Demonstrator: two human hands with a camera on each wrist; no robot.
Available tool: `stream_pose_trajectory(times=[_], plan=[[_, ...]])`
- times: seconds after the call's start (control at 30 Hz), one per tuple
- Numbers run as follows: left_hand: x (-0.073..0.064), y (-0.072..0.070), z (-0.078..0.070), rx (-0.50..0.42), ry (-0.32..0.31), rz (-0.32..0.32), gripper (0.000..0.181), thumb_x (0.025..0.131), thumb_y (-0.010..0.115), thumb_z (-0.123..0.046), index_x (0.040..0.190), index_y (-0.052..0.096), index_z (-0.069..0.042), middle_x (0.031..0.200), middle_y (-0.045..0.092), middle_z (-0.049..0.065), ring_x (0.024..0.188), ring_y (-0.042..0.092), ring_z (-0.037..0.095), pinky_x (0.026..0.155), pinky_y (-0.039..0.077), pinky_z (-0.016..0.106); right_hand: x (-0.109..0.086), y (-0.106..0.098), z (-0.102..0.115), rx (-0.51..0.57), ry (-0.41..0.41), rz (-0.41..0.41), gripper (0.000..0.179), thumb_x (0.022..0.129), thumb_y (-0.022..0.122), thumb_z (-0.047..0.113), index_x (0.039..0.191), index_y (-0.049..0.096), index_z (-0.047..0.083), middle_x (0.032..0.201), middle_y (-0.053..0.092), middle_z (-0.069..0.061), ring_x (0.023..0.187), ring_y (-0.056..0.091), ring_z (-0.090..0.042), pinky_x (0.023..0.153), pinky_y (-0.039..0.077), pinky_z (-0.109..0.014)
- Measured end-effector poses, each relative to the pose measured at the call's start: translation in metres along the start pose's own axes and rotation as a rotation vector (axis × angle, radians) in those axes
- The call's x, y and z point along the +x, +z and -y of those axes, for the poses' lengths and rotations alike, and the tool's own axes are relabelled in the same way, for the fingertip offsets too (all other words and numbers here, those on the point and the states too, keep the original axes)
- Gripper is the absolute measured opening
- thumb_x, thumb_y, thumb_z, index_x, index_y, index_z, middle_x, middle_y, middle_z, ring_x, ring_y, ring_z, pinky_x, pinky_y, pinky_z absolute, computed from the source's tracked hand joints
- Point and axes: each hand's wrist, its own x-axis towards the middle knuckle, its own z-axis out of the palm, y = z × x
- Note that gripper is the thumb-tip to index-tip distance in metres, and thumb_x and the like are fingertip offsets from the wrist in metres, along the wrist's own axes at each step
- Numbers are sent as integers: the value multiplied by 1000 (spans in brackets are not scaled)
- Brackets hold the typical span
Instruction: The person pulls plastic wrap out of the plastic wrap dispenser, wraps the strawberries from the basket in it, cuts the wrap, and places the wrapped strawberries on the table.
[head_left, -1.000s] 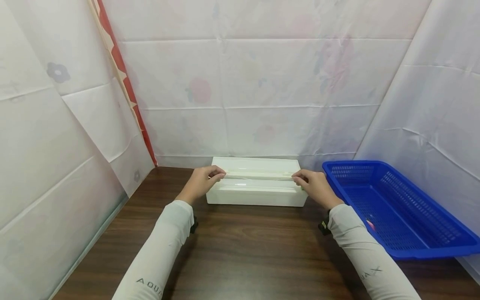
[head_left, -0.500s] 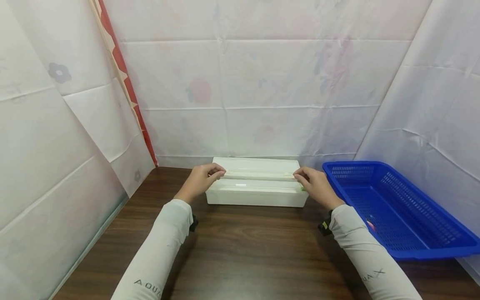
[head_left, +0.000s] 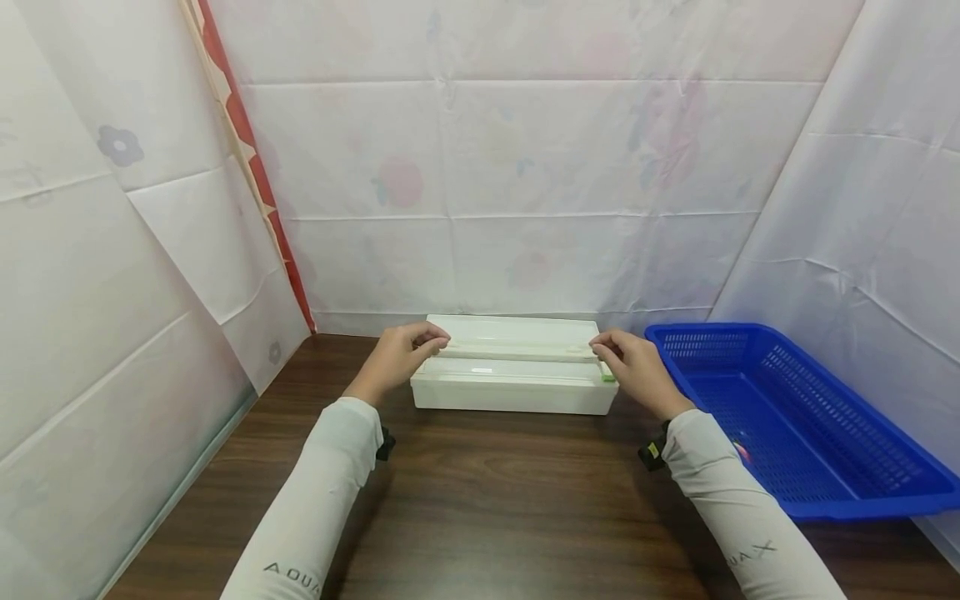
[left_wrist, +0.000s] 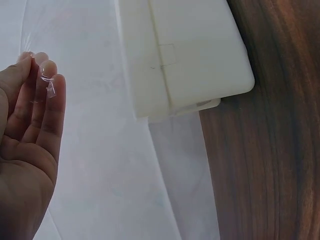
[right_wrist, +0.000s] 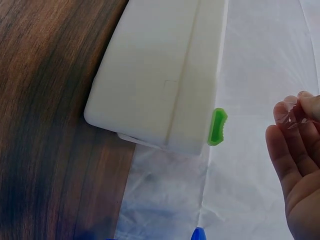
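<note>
A white cling film dispenser (head_left: 513, 397) stands on the dark wooden table, a long groove running along its top. At its left end, my left hand (head_left: 399, 360) pinches the clear cling film (left_wrist: 51, 89) between thumb and fingertips, the other fingers extended. My right hand (head_left: 637, 371) pinches the film's other corner (right_wrist: 289, 118) above the right end. Between the two hands the film is nearly invisible against the white. A green slide cutter (right_wrist: 218, 127) sits at the dispenser's right end, just below the right fingertips in the head view.
To the right, a blue perforated basket (head_left: 862, 506) stands close beside my right forearm, with a small pinkish thing (head_left: 741, 451) at its near left side. White patterned sheets (head_left: 480, 167) hang behind the dispenser and along both sides. Brown tabletop (head_left: 510, 500) stretches between my forearms.
Both hands have drifted slightly apart, the left a little leftward and the right a little rightward. The green slide cutter shows more clearly beneath the right hand. The dispenser stays almost in place.
</note>
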Motion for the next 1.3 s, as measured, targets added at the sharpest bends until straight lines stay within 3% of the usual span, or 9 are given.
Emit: stream_pose_trajectory(times=[0.23,0.43,0.77,1.3], plan=[[0,-4,-5,10,15,-17,13,92,59,-31,100,67,-24,82,67,-1,74,60,22,56,48,38,1,-4,4,-12,-43,-41,12,92,59,17,98,66,10,82,68,-5,65,54,-8,53,48,-35],[2,-7,-9,25,53,-36,12,91,60,-29,99,68,-24,82,67,-6,71,58,9,57,49,36,2,-8,6,-17,-55,-78,11,92,60,17,97,66,11,81,67,-2,67,55,-8,55,49,-36],[3,-12,-16,59,39,-58,13,91,59,-32,99,67,-27,85,68,-6,75,59,7,65,52,36,5,-11,9,-14,-94,-91,10,92,58,16,97,65,10,82,65,-2,70,56,-7,56,50,-36],[6,-18,-23,58,72,-109,11,90,60,-30,98,68,-26,84,69,-7,72,59,3,63,52,34,7,-22,19,-17,-116,-119,11,92,58,14,100,64,8,82,63,-2,65,55,-6,54,50,-36]])
